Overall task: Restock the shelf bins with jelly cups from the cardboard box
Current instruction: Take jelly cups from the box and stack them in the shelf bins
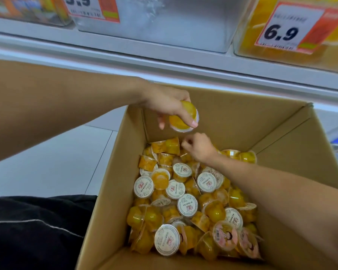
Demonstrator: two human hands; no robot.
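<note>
An open cardboard box [232, 121] stands on the floor below the shelf, holding several yellow jelly cups [185, 203] with white foil lids. My left hand [164, 103] hovers over the box's far left corner and grips one yellow jelly cup [181, 117], lid tilted downward. My right hand [200, 146] is lower, down among the cups at the far end, fingers curled; what it pinches, if anything, is hidden. Above, a clear shelf bin [164, 22] in the middle looks bare inside, and a bin [293, 36] at right holds yellow product.
Price tags reading 9.9 [92, 6] and 6.9 [289, 30] hang on the bins. The white shelf edge [164, 61] runs across above the box. Pale floor tiles [57, 156] lie to the left; my dark trouser leg [33, 230] is at bottom left.
</note>
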